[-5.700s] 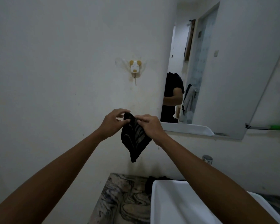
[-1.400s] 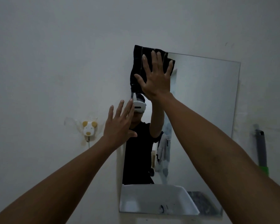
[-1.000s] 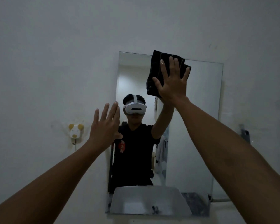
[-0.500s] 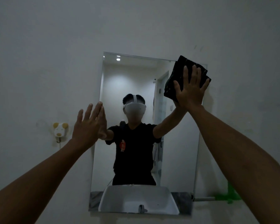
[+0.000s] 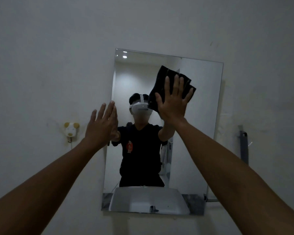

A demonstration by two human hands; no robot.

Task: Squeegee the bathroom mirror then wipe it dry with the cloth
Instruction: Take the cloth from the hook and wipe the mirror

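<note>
One folded black cloth [image 5: 171,85] on rectangular mirror [image 5: 202,116]

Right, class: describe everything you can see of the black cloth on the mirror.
The black cloth looks like soft fabric folded into a rough, tilted rectangle, with layered edges showing at its right side. It lies flat against the upper middle of the mirror. The right hand presses it to the glass with straight, spread fingers, covering its lower part. Its top corner shows above the hand. The left hand does not touch it.
</note>
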